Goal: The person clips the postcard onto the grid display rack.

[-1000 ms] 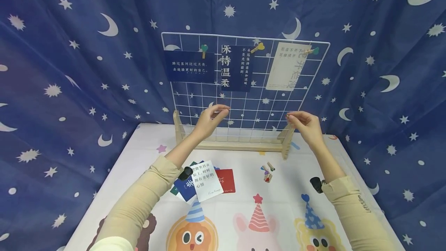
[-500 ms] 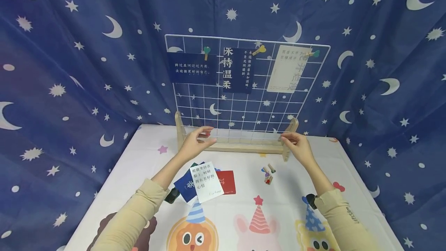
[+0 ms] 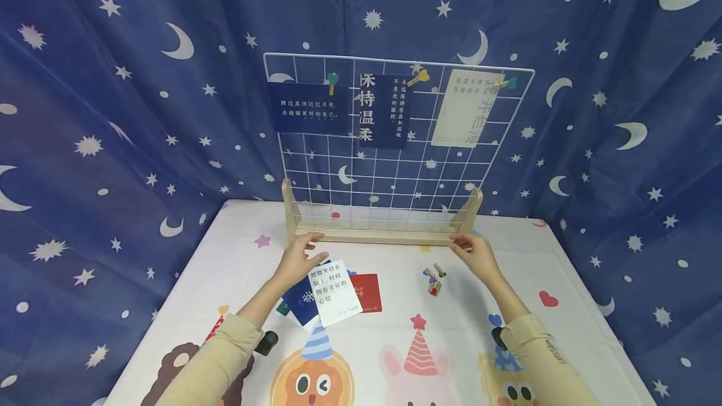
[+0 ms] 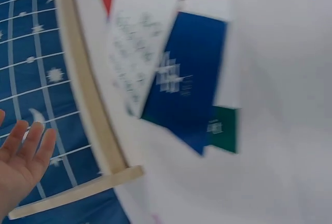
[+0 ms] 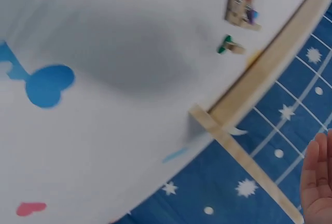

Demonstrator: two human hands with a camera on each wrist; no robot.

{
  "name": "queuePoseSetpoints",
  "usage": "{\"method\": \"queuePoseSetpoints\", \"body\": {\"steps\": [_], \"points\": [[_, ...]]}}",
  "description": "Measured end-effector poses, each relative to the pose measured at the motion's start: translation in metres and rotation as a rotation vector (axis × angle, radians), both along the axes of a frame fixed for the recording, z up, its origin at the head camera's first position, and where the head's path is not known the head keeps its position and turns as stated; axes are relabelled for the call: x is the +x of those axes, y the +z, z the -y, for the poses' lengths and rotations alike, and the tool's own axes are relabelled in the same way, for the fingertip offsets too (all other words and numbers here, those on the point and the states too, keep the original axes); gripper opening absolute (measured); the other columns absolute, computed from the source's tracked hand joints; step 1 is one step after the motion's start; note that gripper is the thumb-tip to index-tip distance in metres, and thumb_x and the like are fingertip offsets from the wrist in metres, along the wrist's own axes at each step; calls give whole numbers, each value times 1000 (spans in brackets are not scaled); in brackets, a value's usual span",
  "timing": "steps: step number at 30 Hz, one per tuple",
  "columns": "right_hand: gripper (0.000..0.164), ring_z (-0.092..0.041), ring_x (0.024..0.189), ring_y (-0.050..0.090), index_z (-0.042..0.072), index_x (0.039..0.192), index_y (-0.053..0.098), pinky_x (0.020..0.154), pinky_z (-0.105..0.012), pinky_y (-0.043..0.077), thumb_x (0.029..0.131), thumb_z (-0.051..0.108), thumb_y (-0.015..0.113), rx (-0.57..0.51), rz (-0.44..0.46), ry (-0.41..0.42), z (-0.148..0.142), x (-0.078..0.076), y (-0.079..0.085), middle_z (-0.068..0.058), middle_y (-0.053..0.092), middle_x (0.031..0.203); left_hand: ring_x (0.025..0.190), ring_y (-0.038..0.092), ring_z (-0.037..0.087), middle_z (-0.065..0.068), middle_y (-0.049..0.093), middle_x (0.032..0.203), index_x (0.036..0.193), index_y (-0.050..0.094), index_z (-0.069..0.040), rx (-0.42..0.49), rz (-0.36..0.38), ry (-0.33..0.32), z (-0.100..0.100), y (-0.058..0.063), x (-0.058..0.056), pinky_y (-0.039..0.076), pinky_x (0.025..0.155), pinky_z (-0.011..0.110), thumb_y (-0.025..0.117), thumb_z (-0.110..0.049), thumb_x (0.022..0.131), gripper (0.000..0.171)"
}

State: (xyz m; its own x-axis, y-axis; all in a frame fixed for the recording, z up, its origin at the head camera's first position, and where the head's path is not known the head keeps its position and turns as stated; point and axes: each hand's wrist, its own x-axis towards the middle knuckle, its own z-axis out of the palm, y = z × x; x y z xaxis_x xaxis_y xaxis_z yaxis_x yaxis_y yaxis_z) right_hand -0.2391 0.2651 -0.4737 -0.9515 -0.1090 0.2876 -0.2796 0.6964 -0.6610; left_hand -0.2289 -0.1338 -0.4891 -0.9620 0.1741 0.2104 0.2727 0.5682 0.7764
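Observation:
My left hand hovers just beside a pile of cards, thumb and fingers apart with nothing between them. On top of the pile lies a white card with dark writing; a blue card, a green card and a red card show from under it. At the right end of the stand's base, my right hand has loosely bent fingers and holds nothing visible. Several small wooden clothespins with coloured ends lie on the table to its left.
A white wire grid stands upright in a wooden base at the back. Clothespins hold a wide blue card, a tall blue card and a cream card on it. Behind hangs a starry curtain.
Both hands have come down from in front of the grid towards the table. The left hand has moved left to the card pile, its thumb and fingers spreading apart. The hanging cards are unchanged.

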Motion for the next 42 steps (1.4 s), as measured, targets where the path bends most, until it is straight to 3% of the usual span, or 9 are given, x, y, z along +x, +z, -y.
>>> {"method": "queuePoseSetpoints", "body": {"steps": [4, 9, 12, 17, 20, 23, 31, 37, 42], "points": [[19, -31, 80, 64, -10, 103, 64, 74, -43, 55, 86, 1, 63, 46, 30, 20, -1, 0, -14, -20, 67, 86, 108, 59, 40, 22, 57, 123, 126, 55, -2, -55, 14, 11, 1, -19, 7, 50, 91, 51, 72, -15, 82, 49], [20, -33, 81, 64, -9, 102, 63, 75, -45, 54, 86, 2, 63, 104, 56, 35, -4, -5, -29, -20, 67, 88, 107, 59, 42, 25, 57, 123, 126, 54, -1, -134, 50, -5, 6, -33, 12, 51, 89, 51, 74, -21, 80, 53], [19, -33, 82, 64, -9, 100, 63, 75, -45, 54, 86, 3, 63, 113, 70, 47, -4, -8, -34, -22, 67, 91, 112, 55, 44, 25, 55, 126, 128, 52, -1, -192, 95, 21, 10, -40, 13, 48, 93, 54, 76, -28, 78, 62], [18, -31, 78, 63, -10, 97, 63, 73, -43, 54, 84, 2, 64, 124, 110, 58, -4, -14, -43, -22, 67, 88, 116, 52, 44, 26, 53, 127, 131, 49, 1, -328, 131, 34, 15, -57, 11, 44, 98, 55, 80, -36, 72, 76], [18, -30, 77, 62, -11, 96, 63, 72, -41, 54, 84, 2, 65, 137, 146, 45, -5, -16, -51, -22, 67, 86, 113, 53, 42, 24, 53, 125, 131, 48, 1, -431, 116, 37, 17, -64, 9, 46, 96, 53, 81, -37, 70, 79], [18, -30, 77, 62, -11, 96, 62, 74, -42, 54, 84, 2, 65, 141, 177, 27, -6, -17, -56, -22, 66, 86, 112, 52, 41, 24, 51, 125, 132, 48, 1, -498, 111, 53, 16, -68, 6, 48, 93, 52, 79, -39, 73, 78], [20, -33, 78, 63, -11, 97, 63, 76, -45, 53, 83, 3, 65, 132, 199, 11, -7, -22, -67, -24, 66, 88, 111, 50, 42, 26, 50, 126, 127, 51, 4, -542, 103, 46, 18, -67, 6, 47, 91, 54, 80, -44, 69, 81], [22, -33, 80, 63, -10, 98, 63, 78, -46, 53, 84, 6, 66, 141, 228, -7, -5, -25, -69, -23, 66, 89, 122, 42, 51, 33, 37, 138, 130, 48, 8, -500, 131, 60, 18, -65, 5, 40, 99, 60, 80, -44, 68, 86], [21, -32, 79, 63, -11, 97, 63, 76, -45, 53, 84, 5, 66, 135, 239, -3, -1, -26, -71, -23, 66, 88, 127, 38, 50, 33, 32, 143, 133, 45, 7, -495, 206, 79, 17, -69, 4, 39, 102, 57, 83, -45, 63, 95]]}}
